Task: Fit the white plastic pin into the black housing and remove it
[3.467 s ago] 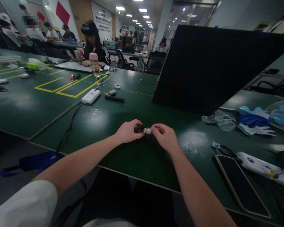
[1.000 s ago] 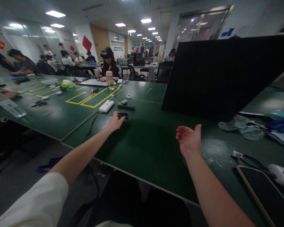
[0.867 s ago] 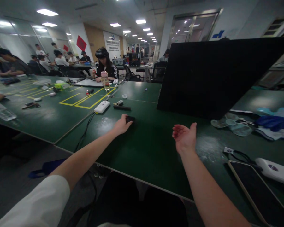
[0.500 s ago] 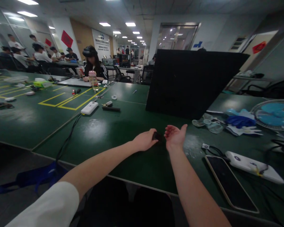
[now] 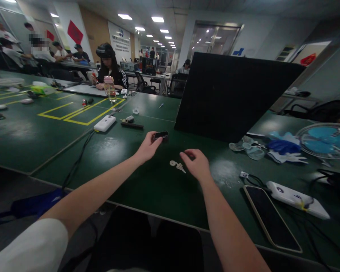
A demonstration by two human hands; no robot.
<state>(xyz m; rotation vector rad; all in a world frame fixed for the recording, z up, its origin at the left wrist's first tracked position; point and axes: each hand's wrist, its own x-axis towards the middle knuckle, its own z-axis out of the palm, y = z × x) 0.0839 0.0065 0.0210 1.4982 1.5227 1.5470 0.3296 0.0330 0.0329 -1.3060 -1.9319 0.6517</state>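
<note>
My left hand (image 5: 149, 146) is closed on a small dark box-like piece (image 5: 161, 135), raised over the green table (image 5: 147, 181); its exact kind does not show. Beside my right hand (image 5: 197, 163) lie pale metal pieces that look like a small key set (image 5: 178, 166), with a round disc and a pointed end. They are on the tabletop, just left of that hand and apart from it. Palm turned down, the right hand has its fingers curled toward the thumb. A dark patch shows between them, but I cannot make out what it is.
A large black panel (image 5: 232, 98) stands tilted ahead. To the right are a phone (image 5: 272, 217), a white power bank (image 5: 297, 198), gloves (image 5: 286, 147) and a blue fan (image 5: 320, 138). Another white power bank (image 5: 104, 123) and a dark bar (image 5: 132, 125) lie left. A person (image 5: 110, 70) sits opposite.
My left hand has moved forward and left with the dark piece. My right hand has turned from palm up to palm down and curled. The pale key-like pieces now show on the table.
</note>
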